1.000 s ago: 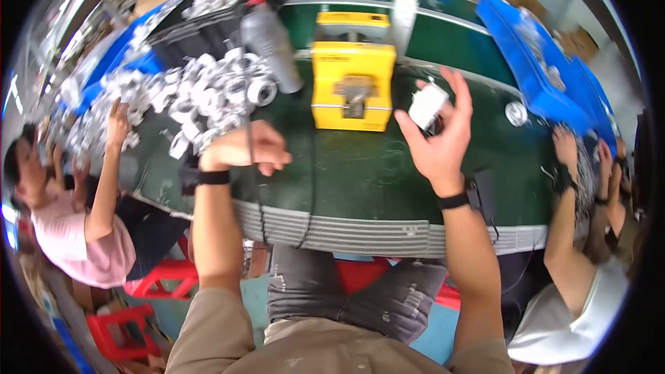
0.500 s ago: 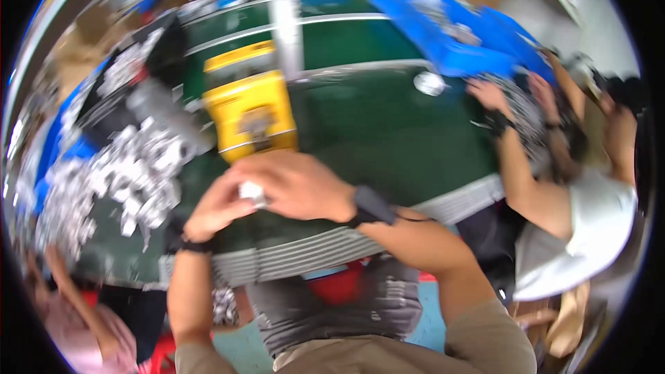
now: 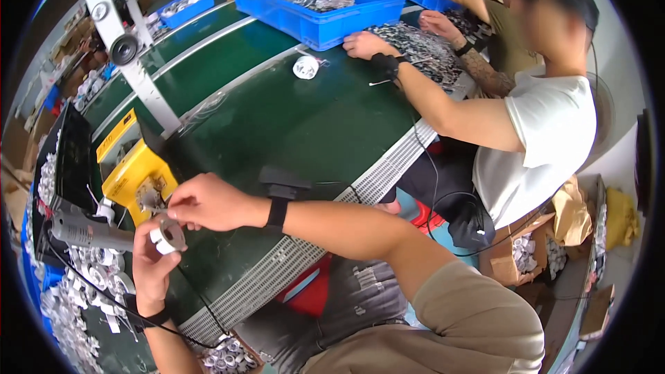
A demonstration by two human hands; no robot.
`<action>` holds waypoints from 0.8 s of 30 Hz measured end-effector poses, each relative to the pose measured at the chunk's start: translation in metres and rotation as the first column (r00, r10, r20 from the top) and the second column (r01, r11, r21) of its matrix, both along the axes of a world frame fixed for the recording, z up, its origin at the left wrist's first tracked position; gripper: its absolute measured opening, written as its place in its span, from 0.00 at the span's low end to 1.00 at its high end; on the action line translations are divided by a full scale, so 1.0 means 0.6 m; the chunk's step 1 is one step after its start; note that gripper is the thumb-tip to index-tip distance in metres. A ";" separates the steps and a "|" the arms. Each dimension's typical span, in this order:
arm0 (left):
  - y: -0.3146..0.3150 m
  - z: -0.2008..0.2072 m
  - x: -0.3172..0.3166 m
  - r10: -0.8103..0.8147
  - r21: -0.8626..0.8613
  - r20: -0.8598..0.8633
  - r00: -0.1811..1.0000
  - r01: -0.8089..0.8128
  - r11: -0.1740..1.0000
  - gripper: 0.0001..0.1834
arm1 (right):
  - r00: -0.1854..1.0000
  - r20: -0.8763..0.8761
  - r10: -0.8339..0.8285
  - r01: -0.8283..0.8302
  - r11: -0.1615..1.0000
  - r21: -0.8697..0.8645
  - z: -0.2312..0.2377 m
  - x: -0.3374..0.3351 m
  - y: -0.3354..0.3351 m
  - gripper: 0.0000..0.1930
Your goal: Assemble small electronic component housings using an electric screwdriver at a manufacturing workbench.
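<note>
So, going left to right: a messy pile of white rings (image 3: 97, 273) is sitting at the near left of the worktop (image 3: 242, 142), with a grey cylindrical tool (image 3: 90, 230) lying just above it. A black cable (image 3: 114, 296) is running past the left wrist, and a yellow stand (image 3: 131, 183) is standing just beyond the hands.

The left hand (image 3: 152, 275) is gripping a white ring-shaped part (image 3: 166, 245), thumb on the near side and fingers curling round the other, holding it up off the worktop. The right hand (image 3: 216, 201) is bending its fingers in at the ring's upper right edge; can't tell if they're actually touching it or pinching something tiny.

For doing this bit well, I'd say the left hand should be doing the steadying, hugging the outer wall and leaving the opening clear, while the right is working with light fingertips. Watch that cable too, it could be snagging the wrist.

Positions: the ring is sitting between left thumb and fingers, just left of the right fingertips. Further right, another white round part (image 3: 305, 67) is lying well apart from both hands.
</note>
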State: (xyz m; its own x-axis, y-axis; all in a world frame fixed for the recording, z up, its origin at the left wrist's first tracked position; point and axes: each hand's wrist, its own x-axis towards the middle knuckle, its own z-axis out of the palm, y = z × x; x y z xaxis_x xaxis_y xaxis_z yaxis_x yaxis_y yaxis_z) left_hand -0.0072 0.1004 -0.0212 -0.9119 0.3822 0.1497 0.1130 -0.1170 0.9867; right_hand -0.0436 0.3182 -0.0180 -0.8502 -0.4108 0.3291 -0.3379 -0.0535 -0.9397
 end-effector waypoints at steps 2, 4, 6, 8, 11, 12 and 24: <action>0.006 0.006 0.001 0.006 0.050 0.052 0.999 -0.009 0.999 0.26 | 0.999 0.039 -0.004 0.004 1.000 -0.016 0.002 -0.004 -0.003 0.10; 0.042 0.019 -0.010 -0.040 0.154 0.125 0.991 0.021 0.988 0.23 | 0.997 0.001 -0.083 0.083 0.995 -0.055 -0.012 -0.013 0.011 0.10; 0.047 0.005 -0.030 -0.138 0.385 0.266 0.954 0.026 0.923 0.26 | 0.998 0.010 -0.069 0.070 0.990 -0.119 -0.010 -0.011 0.022 0.08; 0.054 0.000 -0.022 -0.177 0.496 0.348 0.921 -0.021 0.868 0.26 | 0.996 -0.085 0.026 -0.034 0.995 -0.091 0.001 -0.003 0.028 0.06; 0.050 0.002 -0.002 -0.136 0.457 0.426 0.895 -0.082 0.886 0.26 | 0.962 -0.263 0.068 -0.061 0.998 0.032 0.000 0.002 0.022 0.04; 0.048 -0.004 -0.002 -0.114 0.444 0.422 0.899 -0.096 0.891 0.26 | 0.957 -0.285 0.058 -0.035 0.996 0.085 -0.004 0.001 0.019 0.05; 0.050 -0.016 -0.008 -0.172 0.359 0.323 0.931 0.048 0.932 0.23 | 0.969 -0.246 -0.010 0.073 0.966 0.250 -0.006 0.004 0.009 0.08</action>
State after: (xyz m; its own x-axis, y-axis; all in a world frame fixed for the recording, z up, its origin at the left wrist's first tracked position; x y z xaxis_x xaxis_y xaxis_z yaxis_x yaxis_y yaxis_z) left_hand -0.0120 0.1303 -0.0307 -0.8847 0.4654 -0.0264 -0.2588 -0.4433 0.8582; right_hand -0.0412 0.3237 -0.0214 -0.7766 -0.4740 0.4150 -0.5525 0.1957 -0.8102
